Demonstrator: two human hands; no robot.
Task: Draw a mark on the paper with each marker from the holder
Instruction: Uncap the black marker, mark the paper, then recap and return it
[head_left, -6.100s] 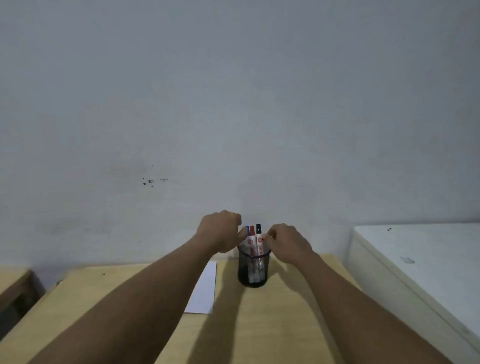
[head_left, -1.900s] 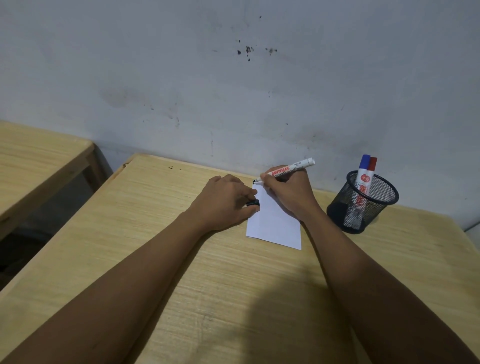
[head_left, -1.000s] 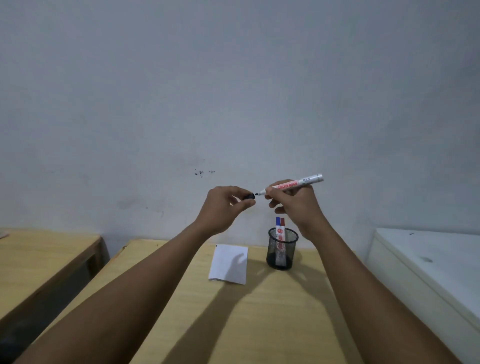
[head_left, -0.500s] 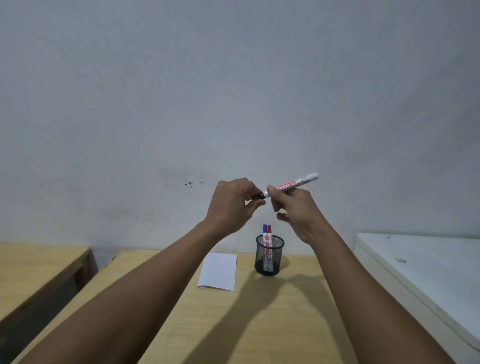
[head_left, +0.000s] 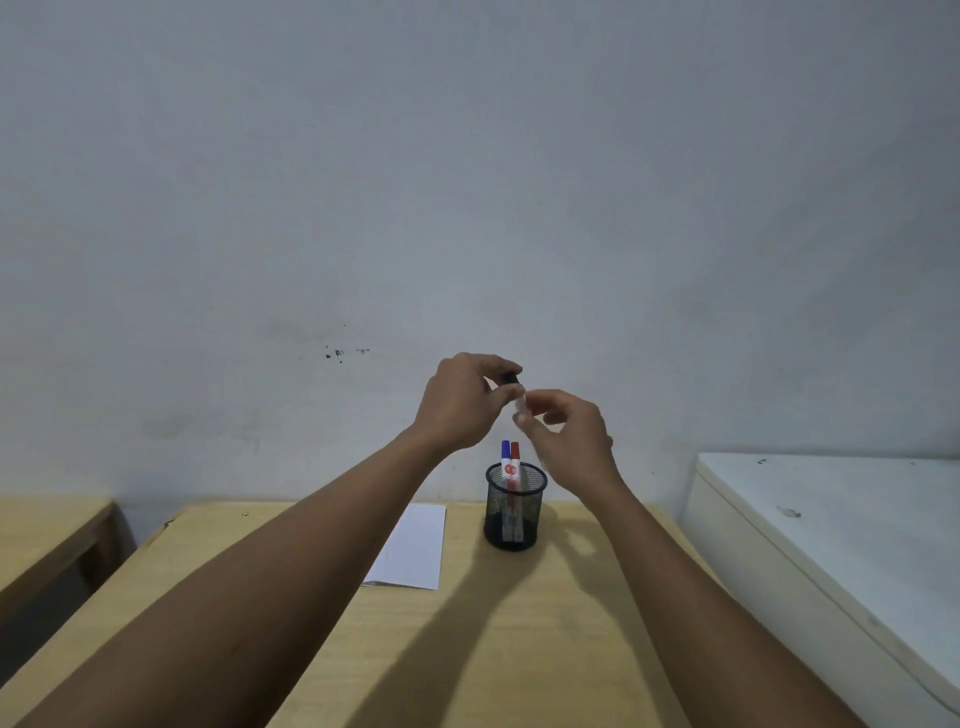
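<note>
I hold both hands up in front of the wall, above the black mesh holder. My left hand pinches the black cap end of the black marker. The marker's white body hangs down, blurred. The fingertips of my right hand pinch that body just below the cap. A blue marker and a red marker stand upright in the holder. The white paper lies flat on the wooden table, left of the holder. Any mark on the paper is too small to see.
A white cabinet top adjoins the table on the right. A second wooden table stands at the left across a gap. The grey wall rises right behind the holder.
The cap went back onto the marker tip. The marker has swung from nearly level to hanging upright, and both hands have come down closer over the holder.
</note>
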